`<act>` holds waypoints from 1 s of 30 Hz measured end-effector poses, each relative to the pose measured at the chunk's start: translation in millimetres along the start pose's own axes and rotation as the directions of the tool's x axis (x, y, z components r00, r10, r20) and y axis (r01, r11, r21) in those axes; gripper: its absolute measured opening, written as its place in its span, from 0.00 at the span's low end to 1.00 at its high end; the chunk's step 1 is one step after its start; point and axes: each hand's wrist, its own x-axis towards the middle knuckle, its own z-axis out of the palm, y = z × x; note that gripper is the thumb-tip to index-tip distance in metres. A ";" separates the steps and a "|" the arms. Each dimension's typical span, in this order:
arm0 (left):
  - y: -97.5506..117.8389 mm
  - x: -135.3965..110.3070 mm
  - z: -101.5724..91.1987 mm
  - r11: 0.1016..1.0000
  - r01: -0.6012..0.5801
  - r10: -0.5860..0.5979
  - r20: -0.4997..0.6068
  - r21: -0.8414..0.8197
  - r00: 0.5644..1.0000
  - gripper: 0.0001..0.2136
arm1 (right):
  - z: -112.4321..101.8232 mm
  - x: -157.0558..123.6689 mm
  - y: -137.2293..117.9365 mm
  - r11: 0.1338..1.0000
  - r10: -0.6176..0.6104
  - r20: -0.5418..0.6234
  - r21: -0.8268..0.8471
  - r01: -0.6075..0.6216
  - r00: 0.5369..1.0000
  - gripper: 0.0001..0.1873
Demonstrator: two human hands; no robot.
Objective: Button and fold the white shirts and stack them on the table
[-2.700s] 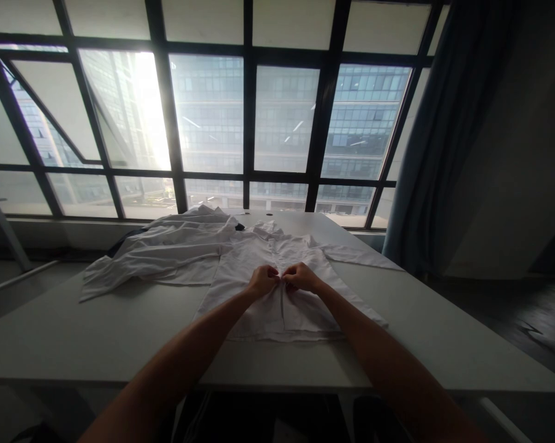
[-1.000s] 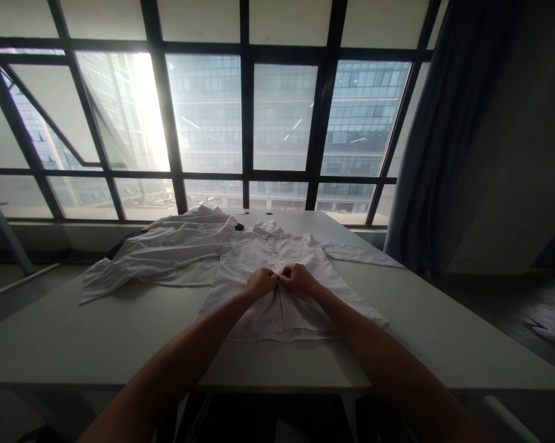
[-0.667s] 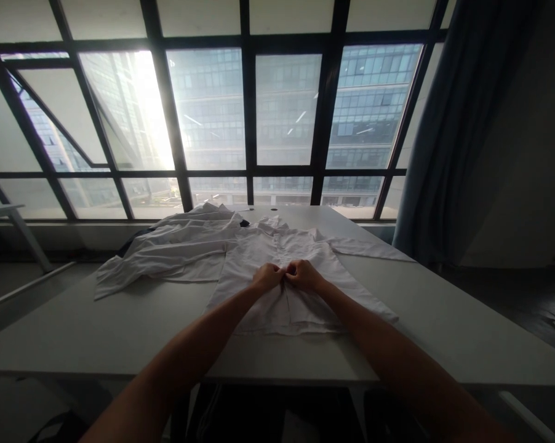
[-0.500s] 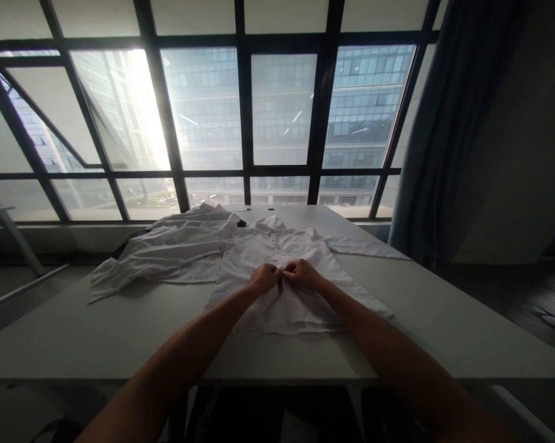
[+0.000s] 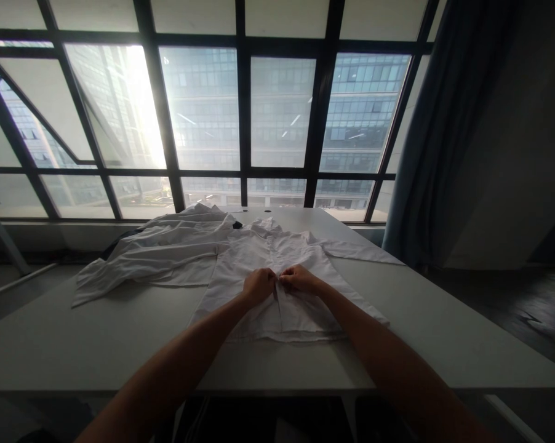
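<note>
A white shirt (image 5: pixel 300 317) lies front up on the table, its collar toward the window and its hem toward me. One sleeve stretches out to the right. Both my hands meet at the front placket, below the middle of the shirt. My left hand (image 5: pixel 259 286) is closed, pinching the left edge of the placket. Just beside it, my right hand (image 5: pixel 299 280) pinches the other edge with bent fingers. The cloth is lifted a little between them, and a gap in the front opens below. Any button at the fingertips is too small to make out.
More white garments (image 5: pixel 157 246) lie heaped on the table's left side, with a small dark item (image 5: pixel 237 225) at their edge. The white table (image 5: pixel 425 332) runs toward the large windows (image 5: pixel 282 111). A dark curtain (image 5: pixel 425 172) hangs at the right.
My hands have come slightly apart at the placket, the left one turning a little. The view has shifted slightly. Both hands stay on the shirt.
</note>
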 end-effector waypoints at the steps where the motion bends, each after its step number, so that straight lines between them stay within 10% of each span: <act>1: 1.0 -1.0 -1.2 1.000 0.003 -0.003 0.003 0.019 1.000 0.10 | -0.7 -0.3 -0.6 0.997 -0.017 -0.011 -0.076 0.016 1.000 0.09; 7: -1.2 -4.4 -10.5 0.963 -0.235 0.240 -0.017 0.130 0.971 0.19 | -6.6 -2.1 -2.9 0.832 -0.176 -0.218 -0.554 0.027 0.960 0.13; 10: -8.3 -6.4 -12.4 0.904 -0.407 0.386 0.163 0.133 0.908 0.25 | -13.9 -3.7 4.7 0.747 -0.181 -0.156 -0.664 0.032 0.971 0.27; 14: -14.5 -9.6 -16.6 0.909 -0.408 0.333 0.440 0.086 0.834 0.32 | -27.8 -6.4 17.9 0.731 0.055 0.059 -0.683 0.000 0.997 0.40; 20: -14.5 -6.3 -28.6 0.920 -0.373 0.249 0.553 0.123 0.795 0.47 | -43.1 -7.7 24.2 0.720 0.143 0.130 -0.694 -0.013 0.981 0.60; 30: -15.3 -13.7 -24.1 0.919 -0.361 0.250 0.474 0.160 0.845 0.38 | -57.4 -13.2 37.3 0.618 0.272 -0.121 -0.739 -0.270 0.955 0.53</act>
